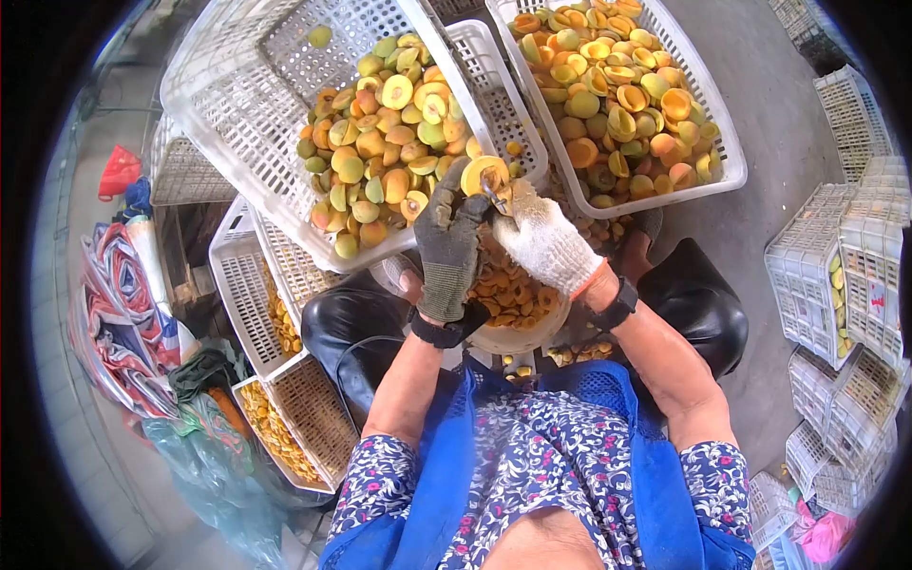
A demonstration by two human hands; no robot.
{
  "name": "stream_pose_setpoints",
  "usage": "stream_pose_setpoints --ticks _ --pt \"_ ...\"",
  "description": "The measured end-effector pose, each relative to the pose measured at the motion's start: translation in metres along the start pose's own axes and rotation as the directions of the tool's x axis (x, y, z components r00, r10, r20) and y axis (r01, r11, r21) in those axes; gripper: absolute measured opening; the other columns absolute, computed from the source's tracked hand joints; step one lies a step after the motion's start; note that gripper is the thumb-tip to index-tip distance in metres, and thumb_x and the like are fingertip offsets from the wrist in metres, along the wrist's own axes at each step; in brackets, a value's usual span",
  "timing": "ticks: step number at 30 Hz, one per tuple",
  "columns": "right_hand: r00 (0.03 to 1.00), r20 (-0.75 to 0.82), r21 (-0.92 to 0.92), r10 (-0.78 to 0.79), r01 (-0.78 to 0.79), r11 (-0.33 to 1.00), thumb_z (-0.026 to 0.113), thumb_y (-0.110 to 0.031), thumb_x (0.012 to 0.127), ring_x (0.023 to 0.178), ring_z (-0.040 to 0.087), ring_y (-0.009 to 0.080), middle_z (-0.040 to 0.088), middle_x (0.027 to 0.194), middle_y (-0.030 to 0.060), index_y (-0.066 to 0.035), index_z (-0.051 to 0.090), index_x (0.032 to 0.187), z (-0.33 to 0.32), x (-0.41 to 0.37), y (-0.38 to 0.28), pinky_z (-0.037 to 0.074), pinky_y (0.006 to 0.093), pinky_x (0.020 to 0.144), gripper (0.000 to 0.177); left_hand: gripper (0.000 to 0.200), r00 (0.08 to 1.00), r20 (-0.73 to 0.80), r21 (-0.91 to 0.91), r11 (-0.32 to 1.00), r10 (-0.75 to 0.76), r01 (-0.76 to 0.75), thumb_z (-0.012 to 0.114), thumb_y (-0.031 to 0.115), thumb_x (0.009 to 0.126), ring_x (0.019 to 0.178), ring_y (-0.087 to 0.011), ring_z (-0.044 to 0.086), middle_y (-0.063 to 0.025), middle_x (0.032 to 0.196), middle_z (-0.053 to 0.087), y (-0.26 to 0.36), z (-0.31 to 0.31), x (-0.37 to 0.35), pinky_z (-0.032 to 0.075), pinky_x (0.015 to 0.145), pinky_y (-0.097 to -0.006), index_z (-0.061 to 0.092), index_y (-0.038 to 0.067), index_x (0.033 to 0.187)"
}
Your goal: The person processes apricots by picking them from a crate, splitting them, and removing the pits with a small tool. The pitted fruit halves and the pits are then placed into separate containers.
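My left hand (446, 252), in a dark grey glove, is closed on a cut apricot half (484, 175) whose orange face and brown centre show. My right hand (551, 239), in a white knitted glove, grips a small metal pitting tool (492, 197), its tip at the fruit's centre. Its handle is hidden in the fingers. Just left of the hands, a tilted white crate (249, 176) holds many green and orange apricots, several cut. Beneath the hands, a round tub (521, 338) holds orange pieces.
At the upper right, a white crate (668, 198) holds hollowed halves. Smaller white crates (249, 313) with orange pieces stand by my left leg. Stacked crates (807, 256) line the right side. Striped sacking (128, 304) and clear plastic (209, 475) lie at the left.
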State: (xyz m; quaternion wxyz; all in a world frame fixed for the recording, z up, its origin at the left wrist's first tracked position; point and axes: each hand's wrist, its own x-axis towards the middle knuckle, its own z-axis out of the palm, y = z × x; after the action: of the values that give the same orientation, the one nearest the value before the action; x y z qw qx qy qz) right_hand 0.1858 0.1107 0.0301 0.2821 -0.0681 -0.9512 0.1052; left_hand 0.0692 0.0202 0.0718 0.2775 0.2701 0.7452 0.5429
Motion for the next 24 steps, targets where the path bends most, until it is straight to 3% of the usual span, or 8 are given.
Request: stream_pose_setpoints --ticks 4,6,14,18,20,21,22,24 --pt "0.997 0.060 0.161 0.046 -0.055 0.985 0.057 -0.006 0.079 0.072 0.059 0.0299 0.058 0.085 0.0145 -0.003 0.060 0.083 0.003 0.001 -0.002 0.050 0.0384 0.061 0.006 0.040 0.995 0.076 -0.279 0.957 -0.059 0.078 0.055 0.011 0.096 0.099 -0.0147 0.060 -0.0082 0.116 0.060 -0.002 -0.005 -0.001 0.052 0.083 -0.0259 0.047 -0.004 0.131" --pt "0.998 0.052 0.241 0.042 -0.053 0.969 0.057 -0.006 0.079 0.072 0.059 0.0305 0.058 0.084 0.0148 -0.003 0.060 0.083 0.009 -0.002 -0.010 0.050 0.0387 0.061 0.007 0.041 0.984 0.162 -0.703 0.690 -0.080 0.172 0.048 0.023 0.100 0.104 -0.0177 0.060 -0.0098 0.119 0.058 0.002 -0.009 -0.002 0.051 0.088 -0.0288 0.046 -0.003 0.132" --pt "0.990 0.141 0.450 0.019 -0.081 0.889 0.056 -0.008 0.080 0.077 0.062 0.0331 0.060 0.085 0.0153 -0.001 0.060 0.085 0.019 -0.003 -0.012 0.052 0.0399 0.065 0.010 0.044 0.985 0.008 -0.509 0.847 -0.172 0.152 0.043 0.040 0.100 0.090 -0.0215 0.064 -0.0121 0.094 0.064 -0.030 -0.004 0.013 0.054 0.079 -0.0336 0.056 -0.001 0.107" --pt "0.974 0.226 0.537 0.016 -0.138 0.832 0.057 -0.011 0.083 0.076 0.062 0.0298 0.061 0.083 0.0143 0.000 0.061 0.090 0.013 0.000 -0.009 0.051 0.0374 0.065 0.013 0.043 0.958 0.286 -0.531 0.828 -0.027 0.182 0.045 0.036 0.100 0.083 -0.0186 0.062 -0.0102 0.092 0.063 -0.023 -0.020 0.014 0.052 0.086 -0.0340 0.061 -0.003 0.092" --pt "0.696 0.717 0.631 0.032 -0.669 0.393 0.062 -0.015 0.084 0.087 0.063 0.0194 0.064 0.097 0.0165 -0.004 0.061 0.112 0.015 -0.001 -0.007 0.050 0.0296 0.079 0.030 0.042 0.907 0.403 -0.577 0.804 0.125 0.146 0.043 0.034 0.100 0.081 -0.0220 0.061 -0.0114 0.085 0.061 -0.029 -0.020 0.012 0.051 0.087 -0.0396 0.060 -0.002 0.085" --pt "0.695 0.718 0.631 0.032 -0.670 0.392 0.062 -0.015 0.084 0.087 0.063 0.0194 0.064 0.097 0.0165 -0.004 0.061 0.112 0.007 -0.001 -0.011 0.050 0.0296 0.079 0.030 0.042 0.907 0.403 -0.576 0.804 0.123 0.147 0.043 0.034 0.100 0.081 -0.0220 0.061 -0.0114 0.085 0.061 -0.029 -0.021 0.009 0.051 0.087 -0.0396 0.060 -0.002 0.085" --pt "0.566 0.824 0.566 -0.001 -0.824 -0.037 0.062 -0.018 0.085 0.085 0.061 0.0160 0.064 0.094 0.0153 -0.004 0.060 0.115 -0.008 0.002 -0.018 0.049 0.0282 0.079 0.033 0.043 0.890 0.442 -0.672 0.699 0.113 0.245 0.043 0.035 0.100 0.081 -0.0236 0.061 -0.0117 0.084 0.060 -0.028 -0.022 0.007 0.051 0.087 -0.0420 0.059 -0.001 0.085" --pt "0.497 0.862 0.448 -0.097 -0.838 -0.310 0.060 -0.022 0.085 0.083 0.060 0.0131 0.063 0.088 0.0135 -0.004 0.061 0.112 -0.011 0.005 -0.020 0.049 0.0272 0.077 0.032 0.046 0.897 0.441 -0.784 0.498 0.022 0.372 0.042 0.041 0.100 0.079 -0.0273 0.061 -0.0122 0.082 0.059 -0.029 -0.022 -0.003 0.052 0.087 -0.0474 0.058 -0.001 0.086"
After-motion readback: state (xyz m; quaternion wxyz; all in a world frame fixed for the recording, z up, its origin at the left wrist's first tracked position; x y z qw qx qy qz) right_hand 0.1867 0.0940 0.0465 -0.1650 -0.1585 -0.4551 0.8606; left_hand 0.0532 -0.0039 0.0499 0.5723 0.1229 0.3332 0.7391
